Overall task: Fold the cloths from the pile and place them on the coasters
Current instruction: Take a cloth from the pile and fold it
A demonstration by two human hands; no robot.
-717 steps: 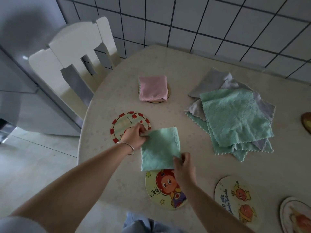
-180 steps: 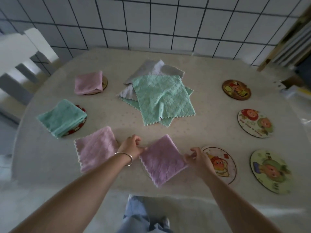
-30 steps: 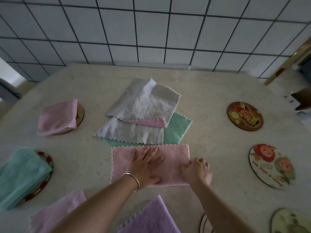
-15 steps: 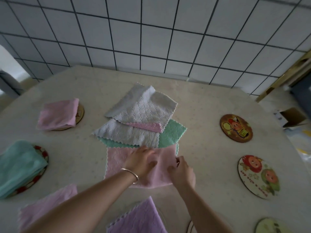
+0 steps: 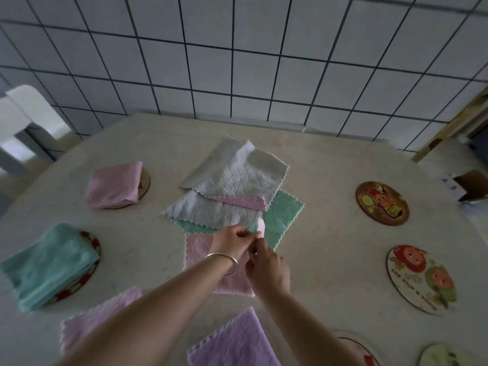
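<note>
Both hands, left hand and right hand, pinch the pink cloth at its far corner. The fabric looks soft, light and limp. Best taken at corners or hem.

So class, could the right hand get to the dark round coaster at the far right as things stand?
Probably yes, but not at once. The table between the right hand and the dark coaster lies bare, yet that hand is pinching the pink cloth with the left hand.

My left hand and right hand pinch a corner of the pink cloth on the table, just below the cloth pile. Folded cloths cover two left coasters; cartoon coaster sits bare on the right.
</note>
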